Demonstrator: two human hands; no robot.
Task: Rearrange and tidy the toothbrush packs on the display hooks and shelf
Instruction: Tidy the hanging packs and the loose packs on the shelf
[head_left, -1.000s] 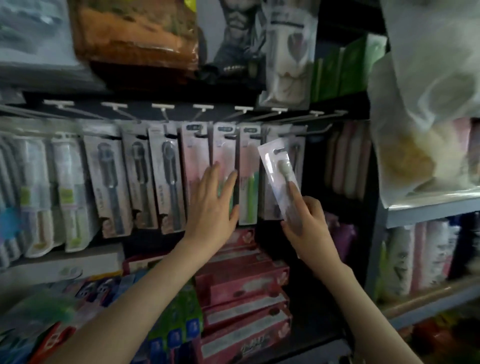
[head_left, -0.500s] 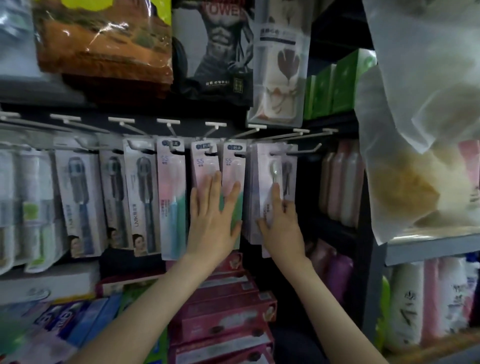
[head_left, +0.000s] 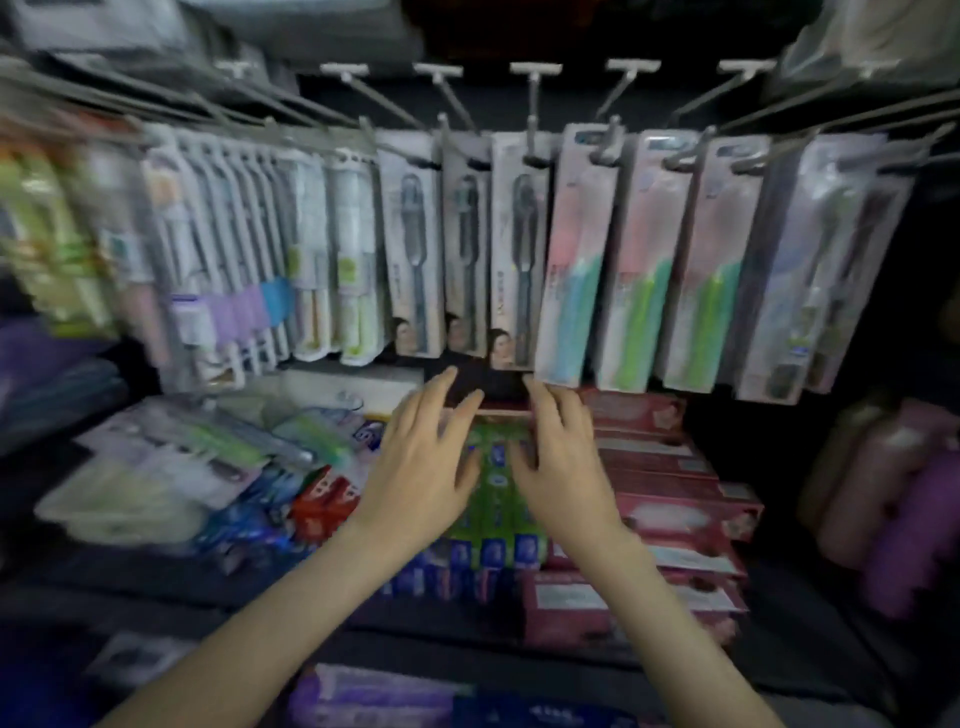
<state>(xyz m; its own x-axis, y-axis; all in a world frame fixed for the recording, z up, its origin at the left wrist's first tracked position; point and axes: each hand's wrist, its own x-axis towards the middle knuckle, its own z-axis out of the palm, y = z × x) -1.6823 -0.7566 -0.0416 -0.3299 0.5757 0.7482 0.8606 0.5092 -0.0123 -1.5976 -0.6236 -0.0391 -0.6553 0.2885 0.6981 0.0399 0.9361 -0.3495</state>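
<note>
Toothbrush packs hang in a row from metal display hooks (head_left: 530, 104). Three grey packs with dark brushes (head_left: 519, 244) hang in the middle, pink-and-green packs (head_left: 641, 260) to their right, and pale packs (head_left: 831, 270) at the far right. Below the row, my left hand (head_left: 423, 467) and my right hand (head_left: 558, 462) hover side by side with fingers spread, above green boxes (head_left: 493, 499) on the shelf. Neither hand holds a pack. Loose toothbrush packs (head_left: 192, 447) lie flat on the shelf at the left. The picture is blurred by motion.
Pink-red boxes (head_left: 670, 499) are stacked on the shelf at the right of my hands. Red and blue boxes (head_left: 322, 499) lie at the left. Pink and purple bottles (head_left: 893, 493) stand at the far right. A purple pack (head_left: 374, 696) sits on the shelf below.
Both hands have dropped from the hanging packs to the shelf below. The right hand no longer touches the pale pack, which now hangs on a hook. The view has tilted downward.
</note>
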